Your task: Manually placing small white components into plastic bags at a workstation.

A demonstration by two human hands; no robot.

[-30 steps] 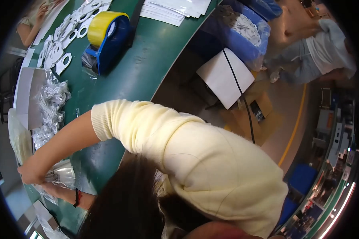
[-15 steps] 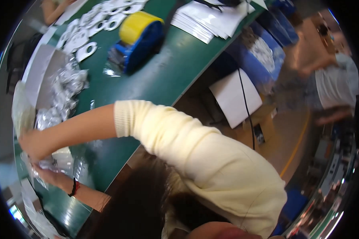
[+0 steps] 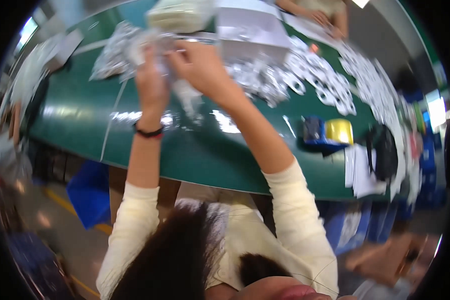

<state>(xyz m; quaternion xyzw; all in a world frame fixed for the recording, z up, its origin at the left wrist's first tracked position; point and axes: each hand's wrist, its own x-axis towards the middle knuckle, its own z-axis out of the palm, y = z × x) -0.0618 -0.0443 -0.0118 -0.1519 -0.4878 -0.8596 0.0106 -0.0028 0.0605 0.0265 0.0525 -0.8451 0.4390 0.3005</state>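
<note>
Both of my hands are over the far left part of the green table (image 3: pixel 185 150), close together at a clear plastic bag (image 3: pixel 162 47). My left hand (image 3: pixel 152 75), blurred by motion, has its fingers closed on the bag's left side. My right hand (image 3: pixel 197 65) pinches its right side, thumb and fingers bent together. What the bag contains is too smeared to tell. Just left of my hands lies a heap of filled clear bags (image 3: pixel 116 52). Behind them sits a pale plastic-wrapped bundle (image 3: pixel 180 17). A pile of small clear-wrapped pieces (image 3: pixel 262 77) lies right of my right wrist.
An open white box (image 3: pixel 252 27) stands behind the pile. White tags with round holes (image 3: pixel 325 80) spread rightward. A blue dispenser with yellow tape (image 3: pixel 337 132), papers (image 3: pixel 357 170) and a black pouch (image 3: pixel 383 150) lie right. Another person's hands (image 3: pixel 322 20) are across the table.
My view has swung round, so the table now runs across it. My hands show at the far side, raised with the plastic bag between them.
</note>
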